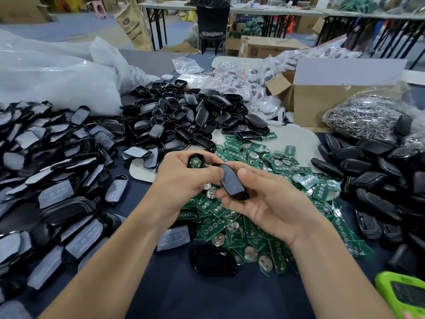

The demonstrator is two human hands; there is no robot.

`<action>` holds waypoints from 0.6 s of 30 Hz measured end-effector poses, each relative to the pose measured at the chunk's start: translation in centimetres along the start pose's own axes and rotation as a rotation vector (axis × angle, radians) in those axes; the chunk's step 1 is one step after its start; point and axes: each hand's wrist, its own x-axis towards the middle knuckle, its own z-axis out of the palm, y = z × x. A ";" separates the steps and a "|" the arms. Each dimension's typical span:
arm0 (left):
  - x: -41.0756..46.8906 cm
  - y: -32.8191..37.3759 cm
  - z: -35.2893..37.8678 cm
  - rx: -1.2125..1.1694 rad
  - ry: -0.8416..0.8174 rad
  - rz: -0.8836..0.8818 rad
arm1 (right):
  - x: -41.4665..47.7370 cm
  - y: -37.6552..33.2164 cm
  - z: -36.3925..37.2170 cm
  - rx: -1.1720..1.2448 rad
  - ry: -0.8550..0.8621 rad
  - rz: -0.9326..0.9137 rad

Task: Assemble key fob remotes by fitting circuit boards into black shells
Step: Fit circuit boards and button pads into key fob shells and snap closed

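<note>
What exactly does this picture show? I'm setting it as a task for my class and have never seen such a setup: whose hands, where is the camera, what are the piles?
No machine here: a person works bare-handed, and the one picture comes from a camera on their head, looking down. The left hand grips a black shell with a green board inside. The right hand pinches a black cover. On the dark table lie a heap of green boards, empty shells behind it, padded pieces at left, black pieces at right, a box and a bag of metal rings.
</note>
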 end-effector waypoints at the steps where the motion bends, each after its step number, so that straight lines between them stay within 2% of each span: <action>1: -0.1 0.0 0.1 0.000 -0.013 0.010 | -0.1 -0.1 -0.2 -0.009 -0.027 0.003; 4: -0.2 -0.2 0.2 0.014 -0.044 0.040 | -0.2 -0.4 -0.8 -0.035 -0.113 0.022; 7: -0.2 -0.2 0.4 0.144 -0.010 0.078 | -0.2 -0.4 -1.1 -0.065 -0.125 0.005; 13: 0.1 -1.1 1.5 0.263 0.305 0.074 | 0.8 0.3 0.2 -0.004 0.177 -0.134; 16: 0.0 -1.1 1.6 0.095 0.182 -0.044 | 1.1 1.0 0.8 -0.117 0.316 -0.247; 18: -0.1 -1.0 1.6 -0.020 0.080 -0.151 | 1.0 1.3 0.9 -0.346 0.407 -0.350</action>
